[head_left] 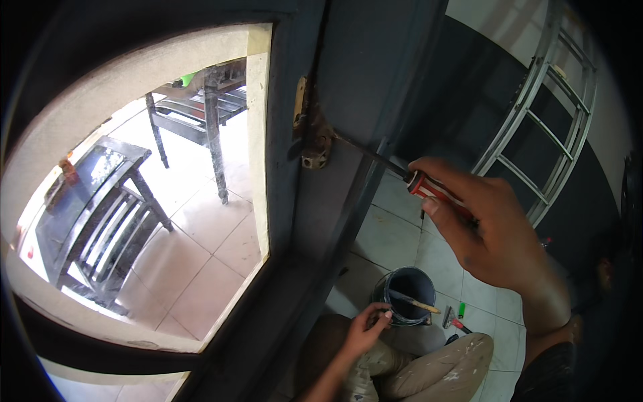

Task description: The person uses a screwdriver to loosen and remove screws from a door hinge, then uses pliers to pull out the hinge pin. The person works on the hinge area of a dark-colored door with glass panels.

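My right hand (495, 224) is closed round the red-and-white handle of a screwdriver (416, 182). Its long shaft points left, and the tip meets a worn metal fitting (316, 149) on the dark frame (338, 194). Just above that fitting is a narrow yellowish metal plate (301, 100). Lower down, my left hand (365, 331) is near my knee, beside a dark bucket (380, 295). Its fingers are bent together in a pinch; anything between them is too small to make out. A paintbrush (423, 305) lies across the bucket's mouth.
A taped glass pane (214, 268) fills the left, with wooden furniture (87, 221) beyond. At right, a metal ladder (529, 127) leans on the wall. On the floor tiles (439, 261) are a scraper (457, 323) and a small green cylinder (461, 309).
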The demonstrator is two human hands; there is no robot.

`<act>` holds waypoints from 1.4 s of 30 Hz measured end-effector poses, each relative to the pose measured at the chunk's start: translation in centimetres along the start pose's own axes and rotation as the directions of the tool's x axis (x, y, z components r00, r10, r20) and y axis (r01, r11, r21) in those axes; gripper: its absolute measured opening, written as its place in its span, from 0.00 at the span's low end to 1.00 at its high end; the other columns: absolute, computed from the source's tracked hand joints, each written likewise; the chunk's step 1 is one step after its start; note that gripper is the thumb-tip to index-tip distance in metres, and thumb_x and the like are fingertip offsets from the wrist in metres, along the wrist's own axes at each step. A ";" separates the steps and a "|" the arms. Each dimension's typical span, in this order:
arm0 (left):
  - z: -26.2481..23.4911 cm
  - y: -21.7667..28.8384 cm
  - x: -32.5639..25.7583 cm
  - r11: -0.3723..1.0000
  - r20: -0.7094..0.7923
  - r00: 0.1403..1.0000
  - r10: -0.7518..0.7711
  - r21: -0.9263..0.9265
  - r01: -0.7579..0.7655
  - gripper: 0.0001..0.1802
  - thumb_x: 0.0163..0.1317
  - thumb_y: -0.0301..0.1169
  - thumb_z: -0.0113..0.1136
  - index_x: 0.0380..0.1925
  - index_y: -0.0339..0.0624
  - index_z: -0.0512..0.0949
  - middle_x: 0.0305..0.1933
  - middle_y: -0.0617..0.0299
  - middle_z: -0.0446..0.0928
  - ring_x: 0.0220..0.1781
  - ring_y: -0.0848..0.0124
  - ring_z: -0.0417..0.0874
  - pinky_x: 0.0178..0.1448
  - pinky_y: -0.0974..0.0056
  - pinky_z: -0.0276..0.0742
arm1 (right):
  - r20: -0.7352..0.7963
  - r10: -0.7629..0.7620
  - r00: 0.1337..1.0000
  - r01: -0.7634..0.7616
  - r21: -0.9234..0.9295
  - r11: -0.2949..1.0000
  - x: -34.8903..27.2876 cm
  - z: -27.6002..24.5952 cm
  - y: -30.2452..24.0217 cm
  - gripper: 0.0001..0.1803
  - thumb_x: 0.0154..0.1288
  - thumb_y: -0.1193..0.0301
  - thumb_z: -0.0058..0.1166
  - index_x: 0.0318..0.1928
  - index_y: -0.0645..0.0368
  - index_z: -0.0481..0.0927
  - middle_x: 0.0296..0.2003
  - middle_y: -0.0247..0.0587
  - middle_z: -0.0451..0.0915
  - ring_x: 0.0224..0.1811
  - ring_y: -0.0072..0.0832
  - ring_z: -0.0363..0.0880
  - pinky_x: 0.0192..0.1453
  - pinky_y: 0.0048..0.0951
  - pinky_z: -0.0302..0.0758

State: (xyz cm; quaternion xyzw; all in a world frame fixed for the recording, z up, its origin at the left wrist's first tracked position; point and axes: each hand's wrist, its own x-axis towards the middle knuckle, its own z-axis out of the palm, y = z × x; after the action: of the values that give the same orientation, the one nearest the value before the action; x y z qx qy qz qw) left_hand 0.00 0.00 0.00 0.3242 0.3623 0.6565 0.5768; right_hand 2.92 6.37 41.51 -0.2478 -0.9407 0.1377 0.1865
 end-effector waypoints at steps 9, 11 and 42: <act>-0.2 0.0 0.2 0.999 0.005 0.999 -0.035 0.021 0.034 0.22 0.80 0.39 0.64 0.62 0.32 0.80 0.46 0.58 0.86 0.51 0.71 0.87 0.56 0.63 0.85 | -0.001 0.087 0.996 -0.087 0.000 0.996 0.4 -0.7 -3.0 0.18 0.77 0.76 0.58 0.61 0.74 0.84 0.30 0.52 0.88 0.25 0.25 0.86 0.33 0.28 0.81; -0.4 -0.3 0.3 0.999 0.002 0.999 -0.033 0.010 0.033 0.22 0.80 0.39 0.64 0.62 0.32 0.80 0.46 0.58 0.86 0.50 0.71 0.87 0.56 0.64 0.84 | 0.023 0.106 0.994 -0.104 -0.060 0.993 0.6 -1.0 -3.9 0.18 0.76 0.75 0.59 0.61 0.74 0.84 0.30 0.53 0.89 0.24 0.28 0.87 0.33 0.29 0.80; -0.4 -1.2 1.0 0.997 0.009 1.000 -0.007 0.077 0.006 0.20 0.78 0.37 0.67 0.60 0.33 0.81 0.42 0.60 0.86 0.45 0.73 0.85 0.53 0.66 0.82 | -0.009 -0.036 0.999 0.035 -0.103 0.994 0.8 -1.9 -1.8 0.13 0.79 0.68 0.62 0.40 0.67 0.87 0.21 0.50 0.83 0.18 0.35 0.81 0.27 0.35 0.73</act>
State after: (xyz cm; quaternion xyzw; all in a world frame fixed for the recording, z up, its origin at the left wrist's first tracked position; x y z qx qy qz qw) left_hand 0.13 1.00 -1.24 0.3483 0.3856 0.6386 0.5676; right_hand 2.30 5.58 44.09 -0.2409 -0.9498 0.0842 0.1809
